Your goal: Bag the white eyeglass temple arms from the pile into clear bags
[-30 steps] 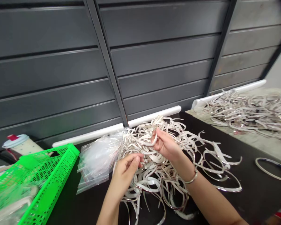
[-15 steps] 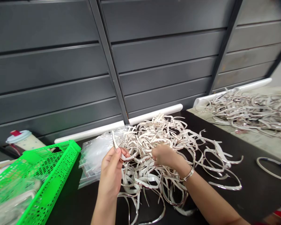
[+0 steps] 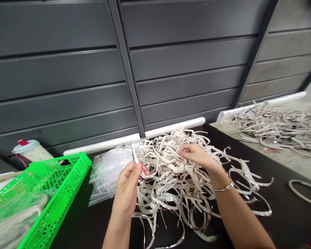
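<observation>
Head view: my seven-o'clock left hand [image 3: 131, 177] pinched a strip [image 3: 135, 155]; right hand [image 3: 194, 154] curled at four, hold unclear; gentleness seemed wise.

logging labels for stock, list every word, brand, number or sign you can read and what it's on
No readable text anywhere.
Pale cylindrical cup with light-blue lid: small dark marks, too small to make out.
Flat clear plastic bags: no legible lettering.
Curved white-and-silver strip in the left hand: none visible.
</observation>
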A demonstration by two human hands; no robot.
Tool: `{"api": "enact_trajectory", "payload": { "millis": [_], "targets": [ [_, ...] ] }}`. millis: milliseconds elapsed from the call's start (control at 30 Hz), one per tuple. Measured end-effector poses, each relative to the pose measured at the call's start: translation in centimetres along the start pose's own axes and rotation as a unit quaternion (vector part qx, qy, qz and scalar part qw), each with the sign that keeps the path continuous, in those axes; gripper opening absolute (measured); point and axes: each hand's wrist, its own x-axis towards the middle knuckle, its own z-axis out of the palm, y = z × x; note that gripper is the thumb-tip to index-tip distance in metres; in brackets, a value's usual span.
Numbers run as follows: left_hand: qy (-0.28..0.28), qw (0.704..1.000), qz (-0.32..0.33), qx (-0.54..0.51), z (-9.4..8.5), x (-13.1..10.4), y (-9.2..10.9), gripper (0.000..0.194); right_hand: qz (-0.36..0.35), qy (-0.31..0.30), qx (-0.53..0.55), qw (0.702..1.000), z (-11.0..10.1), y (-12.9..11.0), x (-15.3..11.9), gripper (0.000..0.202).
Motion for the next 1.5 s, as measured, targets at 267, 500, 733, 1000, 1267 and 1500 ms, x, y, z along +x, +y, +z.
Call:
{"api": "enact_trajectory", "payload": {
  "millis": [267, 500, 733, 1000, 1267, 1500],
  "targets": [
    [-0.035, 0.997, -0.060, 0.013, 0.9, 0.0, -1.0, 0.027, -0.042, 0.101, 0.516, 0.849, 0.6, -1.9, -0.8, 0.035],
    [0.029, 0.999, -0.032, -0.028, 0.8, 0.1, -1.0, 0.027, -0.041, 0.053, 0.608, 0.791, 2.2, -3.7, -0.9, 0.032],
    [0.060, 0.992, -0.032, -0.110, 1.0, 0.3, -1.3, 0.029, 0.024, -0.020, 0.678, 0.734, 4.6, -5.2, -1.4, 0.025],
    [0.042, 0.982, -0.029, -0.184, 1.2, 0.1, -1.1, 0.028, 0.051, -0.108, 0.711, 0.693, 7.8, -7.6, -2.8, 0.032],
    [0.001, 0.977, -0.038, -0.208, 1.7, -0.4, -0.9, 0.027, 0.033, -0.105, 0.668, 0.736, 8.6, -7.0, -3.1, 0.030],
    [0.091, 0.963, 0.078, -0.240, 1.0, -0.1, 0.1, 0.017, -0.070, -0.029, 0.171, 0.982, 5.7, -4.3, -1.2, 0.011]
  ]
}}
